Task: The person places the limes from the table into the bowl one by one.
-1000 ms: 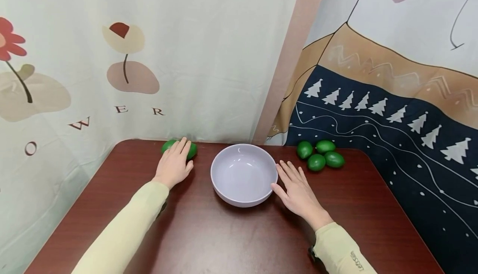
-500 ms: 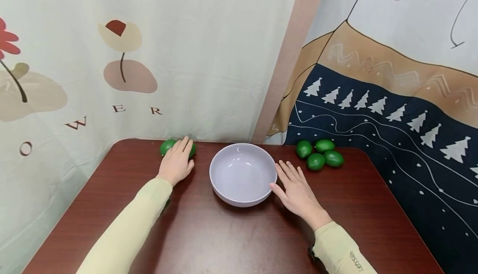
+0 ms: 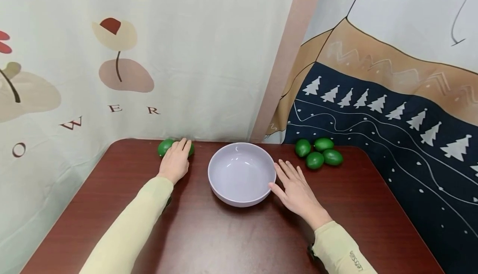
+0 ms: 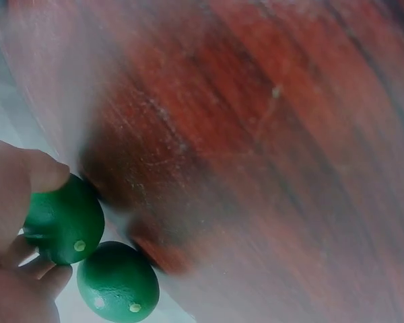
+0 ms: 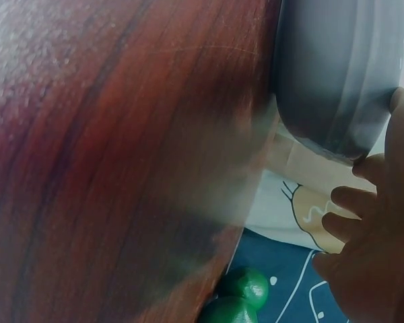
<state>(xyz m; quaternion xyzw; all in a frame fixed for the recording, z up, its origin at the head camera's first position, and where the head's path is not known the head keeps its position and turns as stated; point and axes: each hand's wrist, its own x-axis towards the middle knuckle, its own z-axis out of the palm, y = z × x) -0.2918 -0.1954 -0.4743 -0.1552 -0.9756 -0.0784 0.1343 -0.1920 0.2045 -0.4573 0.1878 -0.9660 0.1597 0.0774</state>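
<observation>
In the head view my left hand [image 3: 174, 162] is at the back left of the table, over one of two green limes. The left wrist view shows thumb and fingers on either side of that lime [image 4: 69, 219], pinching it. Beside it lies the second lime [image 4: 118, 282], its stem end facing the camera. A pale lilac bowl [image 3: 242, 175] stands upright at the middle, with nothing inside. My right hand [image 3: 298, 193] rests against the bowl's right side with fingers extended, the thumb and index fingertip right at the bowl's wall [image 5: 337, 81] in the right wrist view.
Several more limes [image 3: 315, 160] lie grouped at the back right of the dark red wooden table [image 3: 231, 240]. A pale flower-printed curtain [image 3: 201, 58] hangs right behind the back edge. Navy fabric with white trees [image 3: 358, 124] hangs along the right side.
My left thumb has drawn in toward the lime under the hand, closing the grip. The right hand stays at the bowl. The head view has shifted slightly.
</observation>
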